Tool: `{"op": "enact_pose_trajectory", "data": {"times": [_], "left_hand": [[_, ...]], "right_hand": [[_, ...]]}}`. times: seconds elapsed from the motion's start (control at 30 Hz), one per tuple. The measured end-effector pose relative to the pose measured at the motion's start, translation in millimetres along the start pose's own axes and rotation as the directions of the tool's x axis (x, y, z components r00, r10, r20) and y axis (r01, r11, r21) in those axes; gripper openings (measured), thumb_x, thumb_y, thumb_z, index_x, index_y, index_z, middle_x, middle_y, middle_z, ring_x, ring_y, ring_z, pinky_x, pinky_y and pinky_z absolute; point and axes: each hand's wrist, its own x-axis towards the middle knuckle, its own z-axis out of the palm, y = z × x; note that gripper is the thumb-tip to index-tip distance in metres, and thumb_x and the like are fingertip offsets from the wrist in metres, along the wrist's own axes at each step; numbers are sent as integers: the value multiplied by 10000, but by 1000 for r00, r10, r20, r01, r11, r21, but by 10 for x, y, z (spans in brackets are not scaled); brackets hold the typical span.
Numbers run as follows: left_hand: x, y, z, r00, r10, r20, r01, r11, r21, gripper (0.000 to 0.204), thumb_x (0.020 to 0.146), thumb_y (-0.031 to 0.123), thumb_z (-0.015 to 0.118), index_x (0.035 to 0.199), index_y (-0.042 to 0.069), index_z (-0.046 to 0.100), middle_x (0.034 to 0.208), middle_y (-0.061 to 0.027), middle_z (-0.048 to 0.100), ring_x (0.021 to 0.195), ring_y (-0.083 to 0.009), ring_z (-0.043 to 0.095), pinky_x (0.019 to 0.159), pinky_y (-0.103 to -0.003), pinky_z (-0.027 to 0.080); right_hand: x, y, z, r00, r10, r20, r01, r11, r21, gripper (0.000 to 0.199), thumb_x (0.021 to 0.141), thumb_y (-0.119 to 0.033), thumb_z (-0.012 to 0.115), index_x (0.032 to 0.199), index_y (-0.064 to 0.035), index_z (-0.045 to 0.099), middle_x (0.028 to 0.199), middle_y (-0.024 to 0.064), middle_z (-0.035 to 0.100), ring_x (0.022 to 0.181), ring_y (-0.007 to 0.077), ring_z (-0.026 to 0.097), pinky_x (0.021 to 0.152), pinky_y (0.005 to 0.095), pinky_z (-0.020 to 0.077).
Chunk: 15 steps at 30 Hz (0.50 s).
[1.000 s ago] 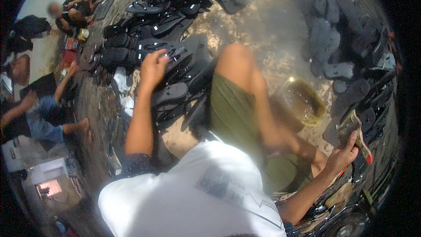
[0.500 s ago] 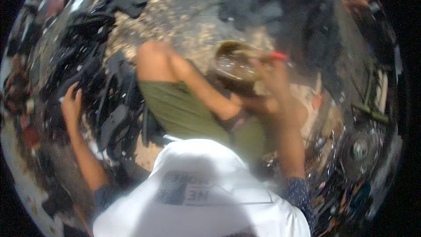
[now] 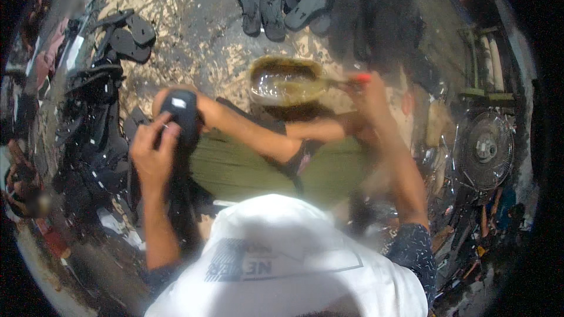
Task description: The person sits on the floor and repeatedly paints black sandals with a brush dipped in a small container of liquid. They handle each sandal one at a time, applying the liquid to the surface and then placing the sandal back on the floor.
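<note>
My left hand (image 3: 154, 144) is closed on a black slipper sole (image 3: 181, 110) with a small white patch, held upright beside my left knee. On the other side, my right hand (image 3: 369, 97) grips a brush (image 3: 359, 78), its red handle end showing at the fingers. The brush's far end reaches into an oblong, brown-stained tub (image 3: 256, 89) of shiny, yellowish liquid, in front of my crossed legs. Motion blurs my right hand and the brush tip slightly.
Black slipper soles (image 3: 272, 3) lie in rows at the far side. More soles (image 3: 132, 38) lie at the far left, with a dark heap (image 3: 103, 158) by my left arm. A round fan (image 3: 485, 148) stands at the right, near a greenish metal frame (image 3: 487, 97).
My left hand has come in from the heap at the left to my knee and now has a slipper sole. My right hand keeps the brush at the tub.
</note>
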Motion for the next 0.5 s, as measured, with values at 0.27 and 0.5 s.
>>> {"op": "enact_pose_trajectory", "data": {"times": [0.27, 0.5], "left_hand": [[181, -9, 280, 915, 396, 74, -402, 885, 235, 787, 724, 313, 811, 1395, 49, 495, 1459, -191, 437, 1325, -366, 424, 1078, -451, 329], [147, 704, 596, 960, -62, 272, 278, 136, -951, 445, 952, 427, 514, 1141, 33, 597, 1071, -88, 649, 958, -189, 622, 850, -324, 499]], "right_hand": [[49, -513, -517, 827, 500, -256, -107, 588, 802, 341, 925, -287, 685, 1098, 6, 674, 1012, 32, 676, 915, 94, 583, 848, 259, 451], [-103, -1794, 316, 983, 110, 145, -171, 278, 945, 220, 889, -202, 723, 1020, -29, 684, 1013, 54, 663, 947, 140, 608, 858, 289, 480]]}}
